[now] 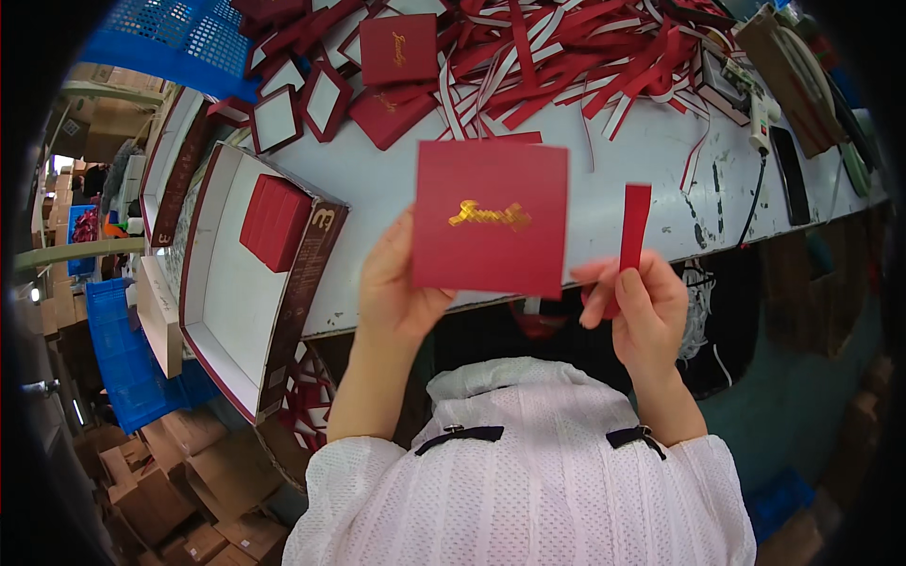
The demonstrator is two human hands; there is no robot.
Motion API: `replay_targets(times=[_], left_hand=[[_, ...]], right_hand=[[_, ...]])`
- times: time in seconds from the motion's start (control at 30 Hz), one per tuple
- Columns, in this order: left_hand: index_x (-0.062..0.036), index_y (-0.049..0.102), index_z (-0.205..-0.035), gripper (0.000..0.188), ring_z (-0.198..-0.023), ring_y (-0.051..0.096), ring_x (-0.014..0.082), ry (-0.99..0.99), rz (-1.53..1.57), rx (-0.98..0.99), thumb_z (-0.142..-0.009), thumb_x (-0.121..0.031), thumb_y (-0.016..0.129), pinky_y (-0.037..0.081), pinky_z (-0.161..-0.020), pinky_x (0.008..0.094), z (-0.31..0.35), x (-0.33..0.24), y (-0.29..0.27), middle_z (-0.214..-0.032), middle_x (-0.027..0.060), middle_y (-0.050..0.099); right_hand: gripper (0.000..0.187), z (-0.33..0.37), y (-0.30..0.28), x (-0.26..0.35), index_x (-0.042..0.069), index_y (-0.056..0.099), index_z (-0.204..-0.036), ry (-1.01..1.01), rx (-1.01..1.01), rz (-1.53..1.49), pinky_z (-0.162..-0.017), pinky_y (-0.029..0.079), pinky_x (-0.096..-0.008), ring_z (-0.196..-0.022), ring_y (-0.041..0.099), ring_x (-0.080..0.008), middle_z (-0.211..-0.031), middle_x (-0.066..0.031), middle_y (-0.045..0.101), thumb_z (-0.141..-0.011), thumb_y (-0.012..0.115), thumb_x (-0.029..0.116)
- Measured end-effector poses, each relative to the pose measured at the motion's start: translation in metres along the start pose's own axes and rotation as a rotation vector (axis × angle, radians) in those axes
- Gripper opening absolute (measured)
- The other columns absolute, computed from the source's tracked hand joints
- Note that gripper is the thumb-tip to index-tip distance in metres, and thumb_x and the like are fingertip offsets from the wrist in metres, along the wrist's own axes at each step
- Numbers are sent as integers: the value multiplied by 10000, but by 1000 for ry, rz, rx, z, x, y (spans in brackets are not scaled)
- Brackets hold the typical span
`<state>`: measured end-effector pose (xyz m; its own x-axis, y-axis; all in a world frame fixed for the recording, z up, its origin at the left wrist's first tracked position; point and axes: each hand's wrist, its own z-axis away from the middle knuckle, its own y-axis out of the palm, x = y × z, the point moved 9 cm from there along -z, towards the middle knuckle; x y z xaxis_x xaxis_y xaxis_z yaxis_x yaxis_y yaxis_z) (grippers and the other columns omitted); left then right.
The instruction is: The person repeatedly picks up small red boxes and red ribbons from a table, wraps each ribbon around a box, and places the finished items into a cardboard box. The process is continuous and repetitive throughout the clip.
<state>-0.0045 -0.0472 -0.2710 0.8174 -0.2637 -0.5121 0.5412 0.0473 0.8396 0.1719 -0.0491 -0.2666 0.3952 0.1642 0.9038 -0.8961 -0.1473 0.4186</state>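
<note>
Raised over the table's front edge is a flat red square box (491,257) with gold script on its face. My left hand (389,283) is closed on its left side, with the fingers hidden behind it. To the right, my right hand (646,307) pinches a short red ribbon strip (635,222) between thumb and fingers, and the strip stands upright. A small gap separates that hand's fingertips from the box's lower right corner. Whether the held piece is a whole box or only a lid cannot be told.
Red and white ribbon strips (566,57) lie heaped at the back, beside several red boxes (398,49). At left, an open carton (222,311) holds a stack of red boxes (276,223). A power strip (759,123) and a dark phone-like slab (791,174) lie right.
</note>
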Motion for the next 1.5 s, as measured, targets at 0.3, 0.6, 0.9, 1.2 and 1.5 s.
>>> replay_targets(times=[0.3,0.6,0.9,1.2,1.5], left_hand=[[-32,308,-1209,380,-1031,467,194,342,-355,91,-864,-153,412,386,-847,316,32,33,19,-1132,103,455],[-6,334,-1110,290,-885,561,235,262,-300,6,-906,-201,270,488,-756,349,14,29,26,-1034,142,492],[5,328,-1113,292,-879,564,237,194,-287,46,-905,-191,267,484,-759,335,20,36,44,-1027,148,494],[21,399,-1037,227,-808,572,196,248,-472,-63,-821,-26,454,497,-698,310,20,35,38,-941,133,534],[5,451,-1016,207,-915,546,222,192,-97,-69,-839,-100,436,473,-787,342,22,32,26,-984,134,541]], right_hand=[[109,-23,0,-16,22,469,-805,51,-113,-99,-464,402,-164,-537,507,-51,-687,-53,555,-746,560,10],[114,8,40,30,-16,502,-611,-266,279,595,-493,361,-257,-545,460,-160,-626,-77,502,-712,550,8],[201,15,34,36,-1,423,-537,-291,236,612,-460,317,-276,-516,405,-183,-566,-68,425,-696,544,-11],[140,19,30,40,-6,458,-571,-332,188,657,-474,342,-291,-531,433,-219,-591,-91,464,-685,539,-14],[82,12,-16,21,-27,592,-778,-37,103,697,-446,398,-189,-475,507,-78,-573,-55,562,-722,564,26]])
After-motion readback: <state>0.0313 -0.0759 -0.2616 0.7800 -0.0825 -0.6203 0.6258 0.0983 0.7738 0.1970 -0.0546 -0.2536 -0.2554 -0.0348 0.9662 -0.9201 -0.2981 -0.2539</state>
